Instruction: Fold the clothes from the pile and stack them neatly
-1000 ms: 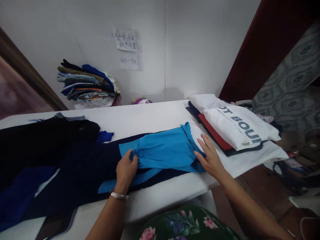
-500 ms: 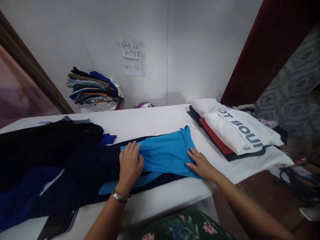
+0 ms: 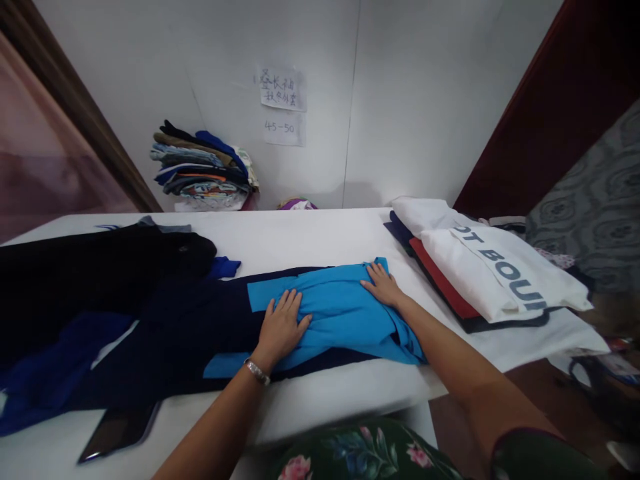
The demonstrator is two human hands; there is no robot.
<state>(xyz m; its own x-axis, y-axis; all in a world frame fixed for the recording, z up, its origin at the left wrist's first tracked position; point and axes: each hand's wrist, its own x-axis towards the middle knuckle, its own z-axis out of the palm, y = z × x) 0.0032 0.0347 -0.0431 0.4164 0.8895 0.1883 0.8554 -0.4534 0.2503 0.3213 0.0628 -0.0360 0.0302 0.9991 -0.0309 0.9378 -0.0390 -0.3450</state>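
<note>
A bright blue garment (image 3: 340,303) lies partly folded on the table, on top of dark navy clothing (image 3: 200,327). Its right end is bunched and creased near the front edge. My left hand (image 3: 284,327) rests flat on the blue cloth left of its middle, fingers stretched out. At the upper right corner of the garment, my right hand (image 3: 383,285) presses down with spread fingers. Neither hand grips anything. Two narrow blue strips of the garment reach left over the navy cloth, probably sleeves.
Folded clothes with a white lettered garment (image 3: 500,267) on top are stacked at the right. Black clothing (image 3: 100,273) lies at the left, a phone (image 3: 120,430) at the front left. A clothes pile (image 3: 205,170) stands against the wall under paper signs (image 3: 283,107).
My right hand has slid from the garment's right side up to its far right corner. My left hand has moved slightly right and inward on the cloth. The view has shifted a little.
</note>
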